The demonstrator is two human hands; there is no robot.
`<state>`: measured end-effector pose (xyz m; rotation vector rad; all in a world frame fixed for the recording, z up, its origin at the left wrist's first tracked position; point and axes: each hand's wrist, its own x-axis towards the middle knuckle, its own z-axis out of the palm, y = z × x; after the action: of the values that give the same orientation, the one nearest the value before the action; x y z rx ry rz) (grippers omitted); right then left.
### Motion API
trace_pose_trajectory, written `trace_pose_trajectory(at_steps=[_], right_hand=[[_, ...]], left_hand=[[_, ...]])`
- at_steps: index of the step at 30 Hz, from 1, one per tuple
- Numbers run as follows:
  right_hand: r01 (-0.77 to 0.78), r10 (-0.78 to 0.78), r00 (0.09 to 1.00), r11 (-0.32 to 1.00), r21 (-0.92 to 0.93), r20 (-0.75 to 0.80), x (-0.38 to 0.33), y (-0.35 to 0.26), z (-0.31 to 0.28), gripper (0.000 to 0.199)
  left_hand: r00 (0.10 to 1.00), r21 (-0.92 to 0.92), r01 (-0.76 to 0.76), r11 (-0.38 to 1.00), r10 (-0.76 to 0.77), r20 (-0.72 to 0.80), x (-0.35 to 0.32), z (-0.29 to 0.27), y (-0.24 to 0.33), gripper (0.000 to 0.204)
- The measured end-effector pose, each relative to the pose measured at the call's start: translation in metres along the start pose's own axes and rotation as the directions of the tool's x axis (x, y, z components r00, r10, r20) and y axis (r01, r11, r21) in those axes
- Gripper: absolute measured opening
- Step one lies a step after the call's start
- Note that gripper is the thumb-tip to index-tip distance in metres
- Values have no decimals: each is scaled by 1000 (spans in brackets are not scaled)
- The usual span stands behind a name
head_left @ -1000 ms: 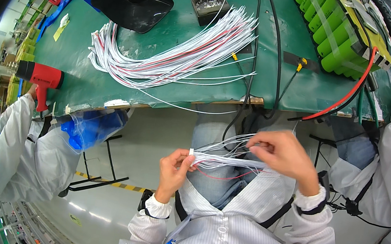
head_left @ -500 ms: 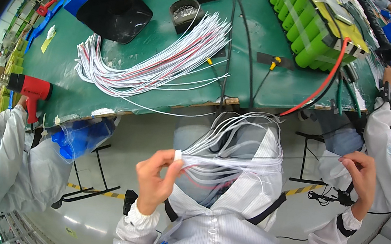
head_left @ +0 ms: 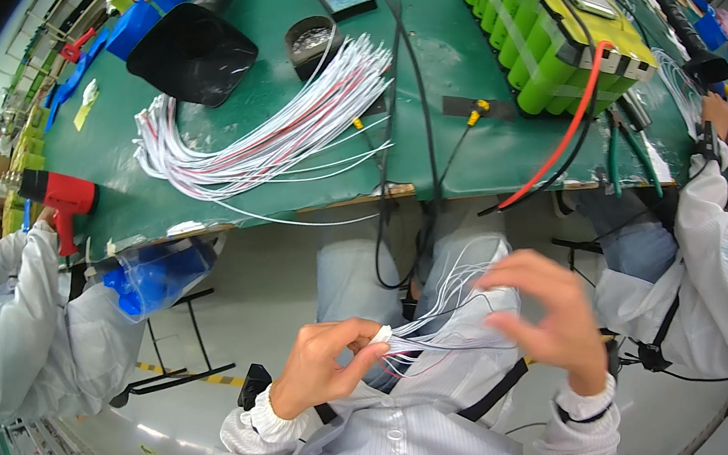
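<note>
White plastic, your small block-shaped connector (head_left: 381,334) is pinched between the thumb and fingers of your left hand (head_left: 321,366), over your lap before the front edge of the green-topped bench (head_left: 461,69). Thin white wires (head_left: 409,334) fan from it toward your blurred right hand (head_left: 547,316), thumb and fingers apart. One thick white-and-red wire bundle (head_left: 254,151) lies near the bench's front edge.

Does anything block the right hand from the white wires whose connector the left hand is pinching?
Nothing visible stands between the right hand and the white wires; it is open near them, though blur hides whether it touches any.
</note>
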<state>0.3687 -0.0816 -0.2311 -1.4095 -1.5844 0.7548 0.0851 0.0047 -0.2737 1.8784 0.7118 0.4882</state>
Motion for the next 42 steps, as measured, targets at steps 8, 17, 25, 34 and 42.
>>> trace_pose_trajectory(at_steps=[8, 17, 25, 34, 42], right_hand=[[72, -29, 928, 992, -102, 370, 34, 22, 93, 23], [272, -81, 911, 855, -442, 404, 41, 21, 117, 12], [240, -75, 904, 904, -353, 422, 45, 30, 114, 16], [200, -49, 899, 930, -309, 436, 41, 40, 128, 15], [170, -10, 930, 898, -407, 367, 35, 50, 135, 8]], left_hand=[[983, -44, 153, 987, -156, -95, -19, 0, -23, 8], [977, 52, 150, 987, -140, -159, -22, 1, -41, 10], [969, 9, 217, 976, -215, -118, -23, 2, -51, 11], [930, -83, 362, 928, -366, -39, -30, 6, -63, 14], [905, -136, 414, 900, -423, -48, -26, 12, -71, 16]])
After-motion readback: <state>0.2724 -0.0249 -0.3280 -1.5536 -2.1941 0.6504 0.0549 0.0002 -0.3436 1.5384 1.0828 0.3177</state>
